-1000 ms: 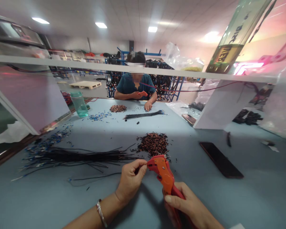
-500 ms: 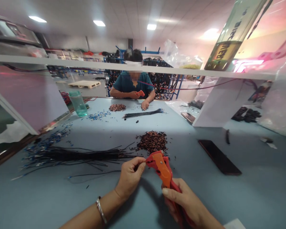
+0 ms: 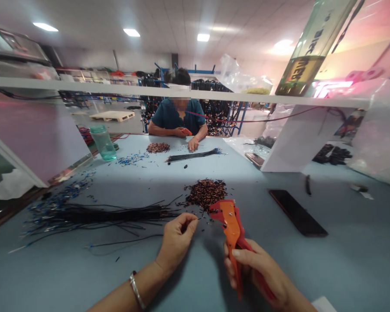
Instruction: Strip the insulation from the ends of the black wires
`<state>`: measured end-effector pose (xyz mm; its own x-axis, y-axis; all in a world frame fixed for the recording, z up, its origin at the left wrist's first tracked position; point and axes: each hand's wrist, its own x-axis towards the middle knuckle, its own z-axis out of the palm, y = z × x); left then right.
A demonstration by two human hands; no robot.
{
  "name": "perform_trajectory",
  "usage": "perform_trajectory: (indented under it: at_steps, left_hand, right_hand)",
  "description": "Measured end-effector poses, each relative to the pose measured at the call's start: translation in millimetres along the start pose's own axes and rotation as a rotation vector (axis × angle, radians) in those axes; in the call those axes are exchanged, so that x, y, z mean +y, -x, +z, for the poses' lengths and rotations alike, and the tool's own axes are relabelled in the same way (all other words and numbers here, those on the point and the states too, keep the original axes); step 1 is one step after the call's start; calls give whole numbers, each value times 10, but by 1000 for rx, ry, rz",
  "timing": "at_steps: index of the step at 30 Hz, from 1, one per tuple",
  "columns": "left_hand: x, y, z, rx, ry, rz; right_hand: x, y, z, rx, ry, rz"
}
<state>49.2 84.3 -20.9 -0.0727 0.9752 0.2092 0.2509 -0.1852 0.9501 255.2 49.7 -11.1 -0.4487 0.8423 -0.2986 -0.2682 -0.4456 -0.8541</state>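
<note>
Between thumb and forefinger, my left hand (image 3: 178, 238) pinches a thin black wire (image 3: 126, 241), whose blue-tipped far end trails left over the table. A short end of it pokes out past my fingertips. My right hand (image 3: 256, 264) is wrapped round the handles of an orange and red wire stripper (image 3: 231, 225). Its jaws stand a little right of the wire end, apart from it. Behind the jaws lies a heap of short black and copper-coloured offcuts (image 3: 205, 193). Left of my hands is a bundle of black wires (image 3: 107, 213) with blue ends.
A dark phone (image 3: 297, 212) lies at the right. Across the table (image 3: 169, 173) a person (image 3: 178, 117) holds an orange tool, near another wire bundle (image 3: 195, 154). A green cup (image 3: 103, 143) stands at the left. A white shelf (image 3: 123, 90) spans above, with a large bottle (image 3: 302, 65) on it.
The wire stripper has moved right, away from my left hand, and its jaws have come off the wire end. My left hand keeps its pinch on the wire.
</note>
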Motion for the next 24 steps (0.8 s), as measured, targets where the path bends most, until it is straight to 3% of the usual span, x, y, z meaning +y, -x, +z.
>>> perform_trajectory:
  at_steps: [6,8,13,16,20,24]
  left_hand:
    - [-8,-8,0,-10,19,-20]
    - [-6,-12,5,-12,25,-18]
    - [15,-8,13,-49,49,-2]
    - [20,-1,15,-67,57,11]
    - [7,7,13,-15,54,23]
    - [-3,14,7,22,47,39]
  right_hand:
    - [-104,45,-8,-113,172,-149]
    - [-124,53,-9,-70,321,-246]
    - [-115,38,-22,218,873,-548]
    - [-115,33,-7,210,1014,-638]
    - [-142,59,9,72,861,-522]
    - [-123,61,-29,-67,363,-301]
